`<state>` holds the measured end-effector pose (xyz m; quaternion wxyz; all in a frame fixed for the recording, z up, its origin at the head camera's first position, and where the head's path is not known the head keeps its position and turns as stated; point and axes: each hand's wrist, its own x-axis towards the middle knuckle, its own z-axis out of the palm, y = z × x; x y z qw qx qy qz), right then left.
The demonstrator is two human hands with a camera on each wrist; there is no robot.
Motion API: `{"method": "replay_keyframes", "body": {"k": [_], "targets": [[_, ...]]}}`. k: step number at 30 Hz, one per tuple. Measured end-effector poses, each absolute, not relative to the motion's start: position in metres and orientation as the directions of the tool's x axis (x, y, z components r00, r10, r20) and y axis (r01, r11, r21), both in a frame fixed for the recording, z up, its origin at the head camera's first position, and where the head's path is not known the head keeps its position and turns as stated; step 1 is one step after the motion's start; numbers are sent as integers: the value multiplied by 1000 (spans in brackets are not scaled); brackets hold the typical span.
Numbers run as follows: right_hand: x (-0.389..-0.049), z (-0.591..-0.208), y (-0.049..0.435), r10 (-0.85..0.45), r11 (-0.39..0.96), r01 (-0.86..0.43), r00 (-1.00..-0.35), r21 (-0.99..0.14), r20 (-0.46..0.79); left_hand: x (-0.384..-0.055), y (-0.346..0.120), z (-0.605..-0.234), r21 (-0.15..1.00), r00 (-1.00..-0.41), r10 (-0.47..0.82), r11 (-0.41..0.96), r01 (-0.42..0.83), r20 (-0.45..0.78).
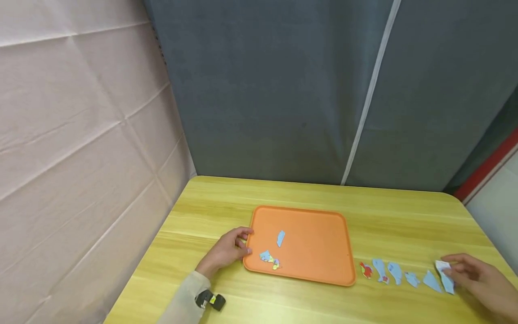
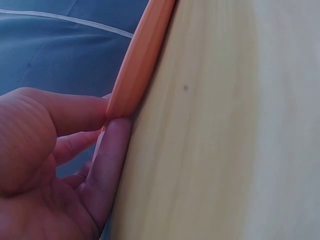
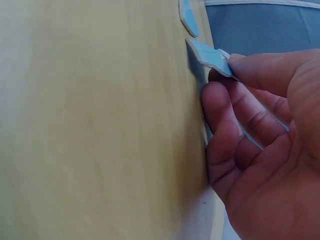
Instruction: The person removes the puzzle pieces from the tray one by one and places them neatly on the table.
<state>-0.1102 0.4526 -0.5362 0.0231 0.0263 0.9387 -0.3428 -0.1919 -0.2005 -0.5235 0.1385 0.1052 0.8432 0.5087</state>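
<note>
My left hand grips the left rim of an orange tray, thumb and fingers at its edge; the left wrist view shows the rim between them. On the tray lie a slim light blue puzzle piece and, nearer the front, a small patterned blue-and-yellow cluster. Far to the right, my right hand pinches a light blue puzzle piece between thumb and fingers. It is tilted, one end raised over the table, with a whitish patch at its top.
Between tray and right hand runs a row of puzzle pieces: a red one, then several light blue ones, the last a triangular piece. The wooden table meets a grey curtain behind and a pale cloth wall at left.
</note>
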Motion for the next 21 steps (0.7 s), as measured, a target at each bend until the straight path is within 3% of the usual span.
{"method": "replay_keyframes", "body": {"k": [6,21], "targets": [[-112,-538,456,23,769,98,-992,-631,-126,-191,-200,-522,892,-938,320,452,29,-132],[-116,-534,447,77,786,154,-985,-598,-153,-189,-200,-523,889,-940,316,457,34,-127]]}}
